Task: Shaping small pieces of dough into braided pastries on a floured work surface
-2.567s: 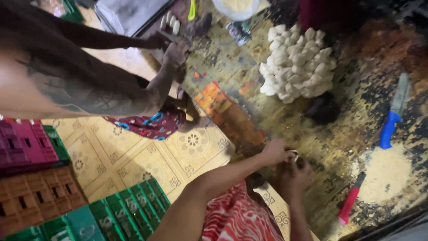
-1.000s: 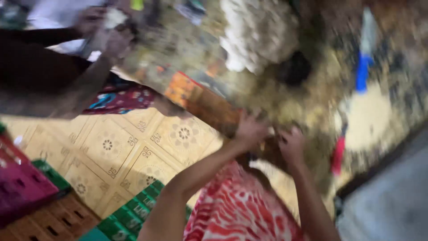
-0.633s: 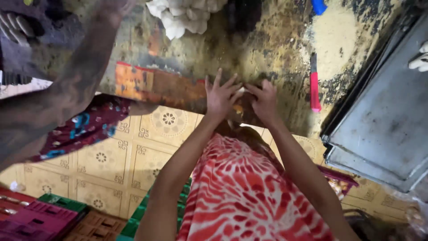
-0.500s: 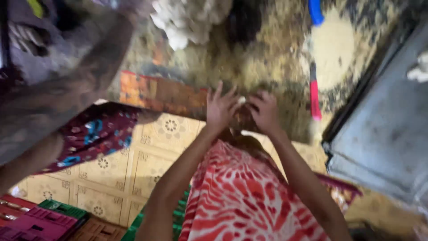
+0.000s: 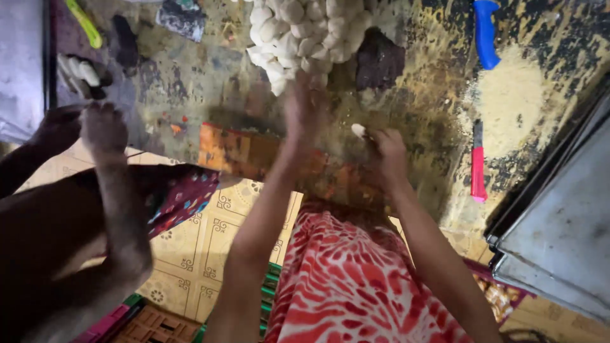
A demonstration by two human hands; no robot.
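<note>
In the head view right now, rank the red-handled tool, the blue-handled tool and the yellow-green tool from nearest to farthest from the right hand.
1. The red-handled tool, just right of the right hand.
2. The blue-handled tool, up and to the right.
3. The yellow-green tool, far across at the upper left, beyond the left hand.

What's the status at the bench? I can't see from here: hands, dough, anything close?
Left hand open, reaching at dough pile. Right hand pinching small white dough piece. Red knife right of it, apart.

Dim warm indoor light, colours oversaturated. Left hand (image 5: 305, 111) smeared by motion blur, soft shadows, dull glare on metal tray (image 5: 559, 235).
</note>
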